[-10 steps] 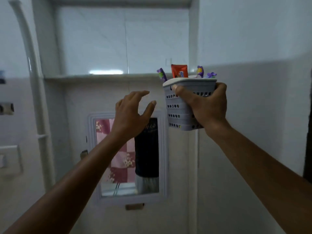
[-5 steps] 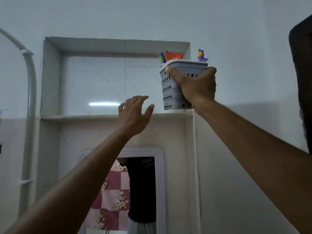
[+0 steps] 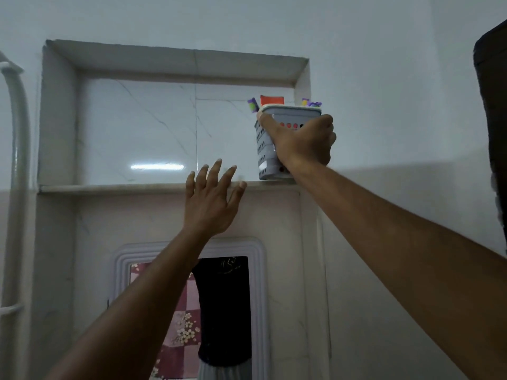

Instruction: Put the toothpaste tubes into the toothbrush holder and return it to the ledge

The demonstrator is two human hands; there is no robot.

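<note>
The right hand point(image 3: 303, 145) grips the grey perforated plastic toothbrush holder point(image 3: 267, 149), red toothpaste tube point(image 3: 271, 100) inside, its base at the pale marble ledge point(image 3: 109, 187) right of frame centre. The left hand point(image 3: 211, 200) hovers open below. Final step: seat it, then let go.
</note>
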